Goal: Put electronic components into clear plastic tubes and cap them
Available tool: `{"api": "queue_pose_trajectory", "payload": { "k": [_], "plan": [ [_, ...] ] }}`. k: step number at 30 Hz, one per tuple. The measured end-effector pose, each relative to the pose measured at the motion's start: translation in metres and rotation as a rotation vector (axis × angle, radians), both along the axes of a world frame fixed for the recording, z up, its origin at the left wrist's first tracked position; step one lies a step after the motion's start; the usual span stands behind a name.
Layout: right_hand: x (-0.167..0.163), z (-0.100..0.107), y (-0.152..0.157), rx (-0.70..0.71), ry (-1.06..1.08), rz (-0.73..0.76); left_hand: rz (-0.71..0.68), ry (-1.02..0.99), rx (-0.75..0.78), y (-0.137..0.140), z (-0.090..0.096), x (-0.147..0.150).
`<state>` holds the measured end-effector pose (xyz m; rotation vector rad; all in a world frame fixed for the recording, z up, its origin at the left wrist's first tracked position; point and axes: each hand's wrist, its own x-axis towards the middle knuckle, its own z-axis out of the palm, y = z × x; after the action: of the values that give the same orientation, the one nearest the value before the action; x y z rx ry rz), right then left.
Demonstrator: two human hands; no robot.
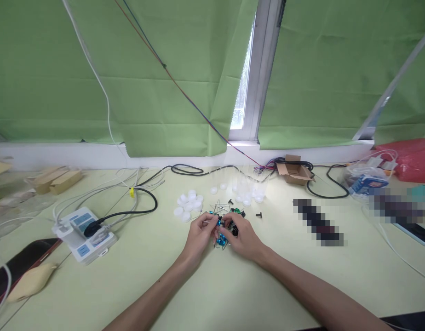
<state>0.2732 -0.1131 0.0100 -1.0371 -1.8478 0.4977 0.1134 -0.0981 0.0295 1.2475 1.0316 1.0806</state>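
My left hand (200, 233) and my right hand (245, 234) meet over a small pile of parts on the table. Between their fingertips is a small blue and black part (221, 222), with fingers of both hands closed on it. Beneath and beside the hands lie more blue parts (222, 240), green parts (235, 210) and thin metal rods (219, 207), partly covered by my fingers. A black T-shaped piece (259, 214) lies to the right of my right hand. White round caps (188, 204) are clustered just beyond my left hand.
Clear plastic tubes with white ends (247, 201) stand behind the pile. A power strip (84, 234) with plugs and cables is at left. An opened cardboard box (294, 174) and black cable (188, 171) lie at the back. A red bag (414, 161) is at right.
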Motion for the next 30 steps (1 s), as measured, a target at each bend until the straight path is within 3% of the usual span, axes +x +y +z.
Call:
{"api": "queue_pose_trajectory", "payload": {
  "k": [30],
  "plan": [
    [-0.0006,-0.0014,0.0016,0.004,-0.056,-0.014,0.006,-0.039,-0.024,-0.0008,0.0024,0.0013]
  ]
}}
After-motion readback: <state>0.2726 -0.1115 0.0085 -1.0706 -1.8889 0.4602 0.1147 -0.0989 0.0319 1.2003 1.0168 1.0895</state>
